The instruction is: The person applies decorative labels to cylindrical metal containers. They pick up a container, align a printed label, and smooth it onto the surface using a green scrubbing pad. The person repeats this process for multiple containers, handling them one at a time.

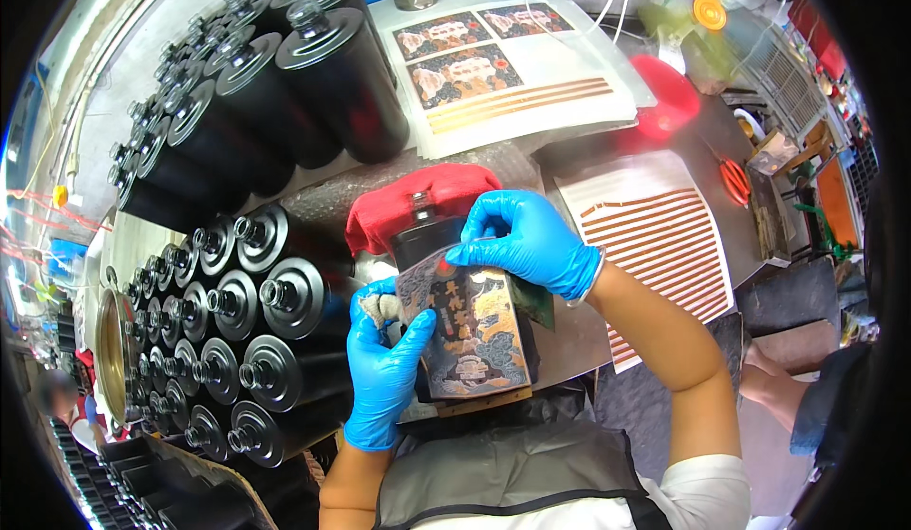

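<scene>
Your right hand pinches the upper edge of the label, thumb and fingertip together. Your left hand sets its thumb on the label's left side; its finger closure cannot be told. The label lies over the black bottle, beside the red cloth. The step appears to be label alignment; the next move likely calls for even smoothing. The label is dark, patterned in gold and grey.

Head view: single wide fisheye, head-worn, upright, facing down.
Looks from above the apron at lower centre; left hand and right hand near, mid-frame; table beneath; straight edges bend rimward.
</scene>
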`<state>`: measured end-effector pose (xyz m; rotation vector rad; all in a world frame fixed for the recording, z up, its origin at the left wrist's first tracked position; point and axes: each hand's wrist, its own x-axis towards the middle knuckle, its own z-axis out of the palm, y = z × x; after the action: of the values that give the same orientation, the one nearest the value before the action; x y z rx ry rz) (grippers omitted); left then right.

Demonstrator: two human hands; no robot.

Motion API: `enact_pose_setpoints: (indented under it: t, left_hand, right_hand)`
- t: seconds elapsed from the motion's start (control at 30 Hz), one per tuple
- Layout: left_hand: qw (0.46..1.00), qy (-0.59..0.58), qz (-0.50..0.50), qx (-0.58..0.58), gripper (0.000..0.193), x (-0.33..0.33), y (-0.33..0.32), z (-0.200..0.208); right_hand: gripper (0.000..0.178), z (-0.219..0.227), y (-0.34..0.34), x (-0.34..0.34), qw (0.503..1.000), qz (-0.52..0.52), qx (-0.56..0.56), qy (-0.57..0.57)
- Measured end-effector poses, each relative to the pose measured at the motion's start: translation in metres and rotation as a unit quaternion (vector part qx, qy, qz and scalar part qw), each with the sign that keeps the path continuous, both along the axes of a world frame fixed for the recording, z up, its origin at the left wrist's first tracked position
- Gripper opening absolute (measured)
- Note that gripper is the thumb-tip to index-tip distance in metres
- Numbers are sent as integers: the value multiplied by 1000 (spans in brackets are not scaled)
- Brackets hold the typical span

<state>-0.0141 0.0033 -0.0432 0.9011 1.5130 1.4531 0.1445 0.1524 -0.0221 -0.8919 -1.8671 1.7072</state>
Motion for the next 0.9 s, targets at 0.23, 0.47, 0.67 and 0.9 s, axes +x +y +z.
enact_pose_setpoints:
  t: [0.23, 0.47, 0.67, 0.9]
  left_hand:
    - [995, -97, 15, -15, 27, -4, 3, 0]
    - [985, -158, 64, 28, 14, -3, 12, -9]
    - [991, -126, 22, 38, 16, -11, 16, -9]
    - [979, -187, 79, 33, 13, -6, 36, -1]
  right_hand:
    - [24, -18, -20, 7, 986, -83, -125, 68]
    - [14, -16, -19, 8, 983, -80, -131, 96]
    - [14, -11, -14, 3, 983, -85, -135, 95]
    - [15, -9, -15, 1, 983, -101, -118, 97]
